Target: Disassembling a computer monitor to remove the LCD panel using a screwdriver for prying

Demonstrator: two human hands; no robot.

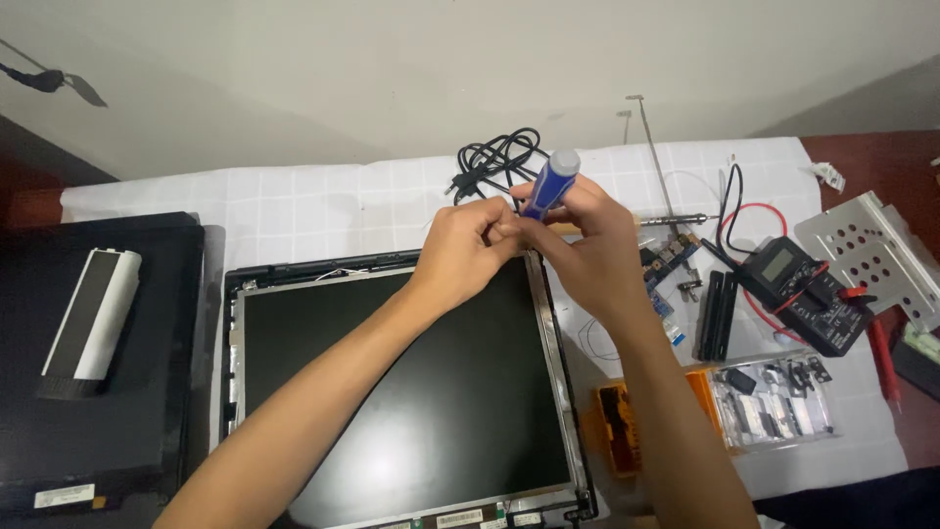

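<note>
- The right hand [587, 235] is gripping a blue-handled screwdriver [548, 183], its fingers wrapping closed around the handle, which is tilting up and away toward the far edge of the worktop [323, 201].
- The left hand [465, 250] is meeting the right hand at the upper right corner of the laptop screen panel [392, 392]; its fingers are curling in narrow beside the screwdriver's lower end, and whether they are pinching anything is hidden.
- The screwdriver's tip is lying concealed behind both hands.
- The screen panel is lying flat, dark glass facing up, with its metal side bracket [558, 372] running down the right edge.
- A black power cable [494, 157] is coiling just beyond the hands.
- A black multimeter [808, 294] with red and black leads is sitting to the right, near a perforated metal plate [867, 245].
- A clear plastic parts box [774, 402] is resting beside an orange case [617, 416].
- A white and black battery pack [93, 318] is lying on a black laptop base [98, 411] at the left.
- A small circuit board [671, 260] is sitting just right of the right hand.
</note>
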